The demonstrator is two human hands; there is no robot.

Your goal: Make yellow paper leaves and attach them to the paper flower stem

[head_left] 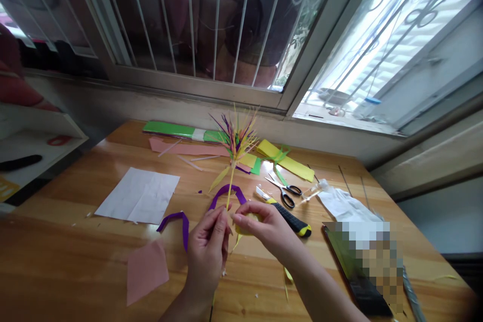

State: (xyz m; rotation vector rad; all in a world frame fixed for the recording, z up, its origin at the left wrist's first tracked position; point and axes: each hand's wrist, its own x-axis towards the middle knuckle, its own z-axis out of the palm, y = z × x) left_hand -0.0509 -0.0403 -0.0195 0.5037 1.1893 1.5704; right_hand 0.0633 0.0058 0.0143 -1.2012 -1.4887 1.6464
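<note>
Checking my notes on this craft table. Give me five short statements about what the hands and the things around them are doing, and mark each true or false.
1. The left hand pinches the thin stem of the paper flower, held upright. True.
2. The right hand holds the scissors. False: the scissors lie on the table, beyond that hand, which holds yellow paper at the stem.
3. A curled purple paper strip lies on the table by the hands. True.
4. The white sheet lies to the right of the hands. False: it lies to the left.
5. The utility knife lies on the pink paper piece. False: they lie apart.
</note>
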